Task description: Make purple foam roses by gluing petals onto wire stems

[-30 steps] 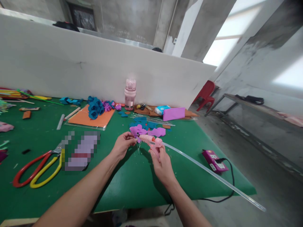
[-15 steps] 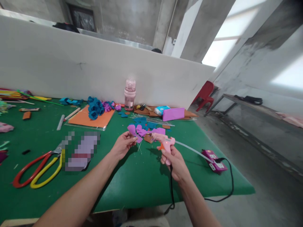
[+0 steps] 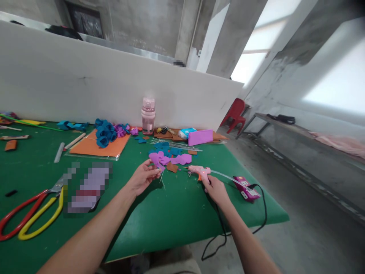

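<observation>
Nearest, red and yellow scissors (image 3: 28, 215) lie at the left edge of the green tabletop (image 3: 159, 224). The left hand (image 3: 142, 177) pinches a purple petal (image 3: 156, 160) on a thin wire, its grip closed on it. The right hand (image 3: 216, 188) closes its grip around the pink glue gun (image 3: 199, 172), low over the tabletop. Farther off, a pink bottle (image 3: 148, 115) stands against the white partition (image 3: 85, 83).

Right hand (image 3: 216, 189) on pink glue gun (image 3: 199, 172)
</observation>
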### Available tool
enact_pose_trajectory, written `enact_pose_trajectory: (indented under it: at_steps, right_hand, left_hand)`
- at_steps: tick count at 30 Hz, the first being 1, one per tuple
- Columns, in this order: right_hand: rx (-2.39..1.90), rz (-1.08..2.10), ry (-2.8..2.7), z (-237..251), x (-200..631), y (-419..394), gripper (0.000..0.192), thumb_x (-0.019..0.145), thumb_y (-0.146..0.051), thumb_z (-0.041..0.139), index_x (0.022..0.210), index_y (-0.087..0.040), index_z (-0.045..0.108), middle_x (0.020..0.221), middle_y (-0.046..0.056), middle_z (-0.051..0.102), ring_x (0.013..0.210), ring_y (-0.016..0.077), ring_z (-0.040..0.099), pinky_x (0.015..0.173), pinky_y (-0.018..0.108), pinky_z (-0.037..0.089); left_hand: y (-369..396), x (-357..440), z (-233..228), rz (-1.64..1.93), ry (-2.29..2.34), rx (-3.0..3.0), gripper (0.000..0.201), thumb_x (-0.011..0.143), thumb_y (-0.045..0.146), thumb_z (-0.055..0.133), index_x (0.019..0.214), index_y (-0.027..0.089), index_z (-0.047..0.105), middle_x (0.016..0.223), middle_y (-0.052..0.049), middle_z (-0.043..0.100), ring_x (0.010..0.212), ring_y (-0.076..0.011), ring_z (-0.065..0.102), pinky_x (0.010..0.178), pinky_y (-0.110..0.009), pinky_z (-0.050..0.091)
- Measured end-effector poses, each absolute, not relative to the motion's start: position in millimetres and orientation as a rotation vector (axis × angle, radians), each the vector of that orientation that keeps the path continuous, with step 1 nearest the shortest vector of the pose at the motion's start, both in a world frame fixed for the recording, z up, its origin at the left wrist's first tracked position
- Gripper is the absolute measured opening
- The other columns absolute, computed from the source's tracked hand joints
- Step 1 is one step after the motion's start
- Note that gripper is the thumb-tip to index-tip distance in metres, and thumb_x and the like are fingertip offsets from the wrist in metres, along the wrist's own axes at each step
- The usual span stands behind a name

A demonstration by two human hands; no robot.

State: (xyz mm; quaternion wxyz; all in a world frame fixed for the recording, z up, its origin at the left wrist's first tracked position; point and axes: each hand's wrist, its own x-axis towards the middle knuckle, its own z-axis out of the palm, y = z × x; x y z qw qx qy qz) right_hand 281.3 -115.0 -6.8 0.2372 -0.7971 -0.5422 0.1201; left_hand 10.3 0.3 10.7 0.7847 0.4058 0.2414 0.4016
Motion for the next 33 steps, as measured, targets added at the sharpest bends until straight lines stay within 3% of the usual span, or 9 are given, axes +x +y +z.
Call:
enact_pose_trajectory:
  at_steps: [9, 15, 20, 22, 24, 29, 33]
  right_hand:
    - [-2.177, 0.139, -1.624, -14, 274, -118, 0.031, 0.088, -0.041, 0.037, 0.073, -0.019, 0.053, 0.071, 0.005, 0.061, 0.060, 0.0148, 0.058, 0.055, 0.022, 0.034]
    - [-2.252, -0.141, -1.522, 25, 247, -109, 0.032, 0.083, -0.048, 0.046, 0.084, -0.019, 0.060, 0.081, 0.008, 0.061, 0.071, 0.0197, 0.057, 0.057, 0.026, 0.036]
    - [-1.529, 0.270, -1.367, 42, 186, -54, 0.028, 0.087, -0.034, 0.038, 0.092, -0.019, 0.060, 0.091, 0.006, 0.064, 0.081, 0.0169, 0.058, 0.073, 0.028, 0.043]
    - [-1.348, 0.489, -1.211, 32, 159, -32, 0.027, 0.086, -0.032, 0.038, 0.094, -0.018, 0.059, 0.090, 0.006, 0.064, 0.080, 0.0168, 0.059, 0.071, 0.028, 0.046]
    - [-1.270, 0.640, -1.075, 18, 139, -20, 0.027, 0.086, -0.034, 0.038, 0.095, -0.017, 0.057, 0.090, 0.007, 0.064, 0.077, 0.0168, 0.060, 0.069, 0.029, 0.048]
    - [-1.255, 0.651, -1.214, -10, 131, -24, 0.024, 0.085, -0.031, 0.043, 0.096, -0.018, 0.059, 0.097, 0.007, 0.063, 0.091, 0.0190, 0.057, 0.083, 0.033, 0.044]
    - [-1.198, 0.747, -1.207, -11, 138, -25, 0.025, 0.084, -0.031, 0.044, 0.096, -0.018, 0.061, 0.099, 0.007, 0.063, 0.091, 0.0190, 0.058, 0.085, 0.034, 0.044]
  left_hand:
    - [1, 11, 7, 0.857, 0.524, 0.901, 0.043, 0.063, 0.013, 0.074, 0.101, 0.018, 0.056, 0.072, 0.001, 0.063, 0.058, -0.0059, 0.055, 0.057, -0.018, 0.044]
    - [2, 12, 8, 0.915, 0.588, 0.937, 0.043, 0.061, 0.016, 0.075, 0.100, 0.017, 0.056, 0.073, 0.000, 0.064, 0.059, -0.0074, 0.056, 0.054, -0.018, 0.043]
    - [4, 12, 8, 1.054, 0.634, 0.941, 0.043, 0.059, 0.017, 0.076, 0.097, 0.018, 0.055, 0.066, 0.003, 0.061, 0.060, -0.0095, 0.059, 0.058, -0.021, 0.044]
    - [6, 11, 8, 1.078, 0.642, 0.921, 0.042, 0.057, 0.017, 0.077, 0.093, 0.017, 0.055, 0.064, 0.004, 0.060, 0.061, -0.0106, 0.060, 0.060, -0.023, 0.046]
    - [7, 9, 7, 1.088, 0.646, 0.902, 0.041, 0.056, 0.017, 0.077, 0.090, 0.017, 0.054, 0.063, 0.005, 0.059, 0.060, -0.0113, 0.061, 0.061, -0.024, 0.047]
    - [9, 9, 3, 1.085, 0.627, 0.904, 0.042, 0.059, 0.015, 0.076, 0.094, 0.017, 0.052, 0.064, 0.004, 0.059, 0.060, -0.0113, 0.061, 0.060, -0.023, 0.046]
    - [10, 11, -1, 1.079, 0.629, 0.906, 0.043, 0.061, 0.014, 0.075, 0.096, 0.017, 0.052, 0.063, 0.005, 0.059, 0.059, -0.0104, 0.061, 0.061, -0.023, 0.047]
